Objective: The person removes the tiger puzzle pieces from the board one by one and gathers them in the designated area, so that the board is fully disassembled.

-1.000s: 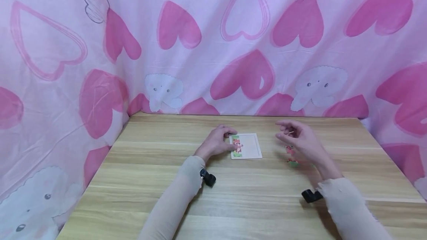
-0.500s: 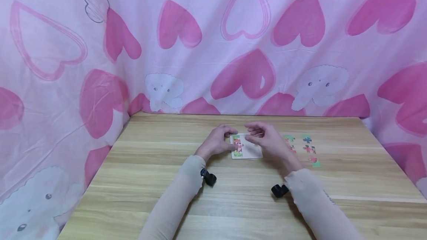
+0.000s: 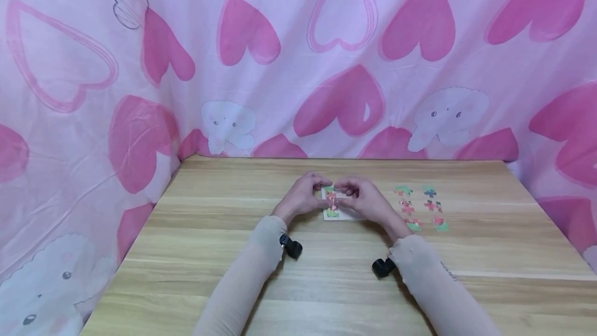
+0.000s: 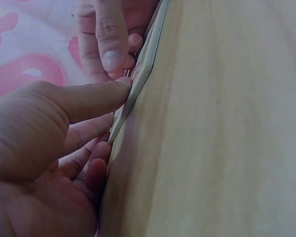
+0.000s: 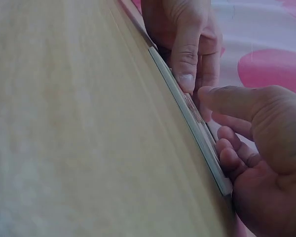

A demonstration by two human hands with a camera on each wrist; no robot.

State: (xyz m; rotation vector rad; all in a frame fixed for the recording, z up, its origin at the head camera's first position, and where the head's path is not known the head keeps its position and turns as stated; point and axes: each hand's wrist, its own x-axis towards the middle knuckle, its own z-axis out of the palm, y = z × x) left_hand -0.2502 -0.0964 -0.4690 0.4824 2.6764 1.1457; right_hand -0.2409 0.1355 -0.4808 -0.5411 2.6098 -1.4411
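Note:
A small white puzzle tray [image 3: 344, 216] lies on the table, with a strip of picture pieces [image 3: 332, 212] along its left side. My left hand [image 3: 300, 197] holds the tray by its left edge; its thumb [image 4: 101, 96] presses at the rim and the other fingers bend against the far corner. Over the tray's right part is my right hand [image 3: 366, 202], its thumb [image 5: 232, 101] and fingertips touching the strip's inner side. Between its thumb and fingers no loose piece shows. The right hand covers much of the tray's bare area.
Several loose puzzle pieces lie in two columns right of the tray, among them a green one [image 3: 403, 191], a blue one [image 3: 429, 192] and a pink-and-green one [image 3: 439, 223]. A pink heart-print curtain [image 3: 340, 102] stands behind the wooden table [image 3: 317, 284].
My right hand has moved left from above the loose pieces to the tray and lowered onto the strip, uncovering the loose pieces. The left hand has stayed at the tray's left edge.

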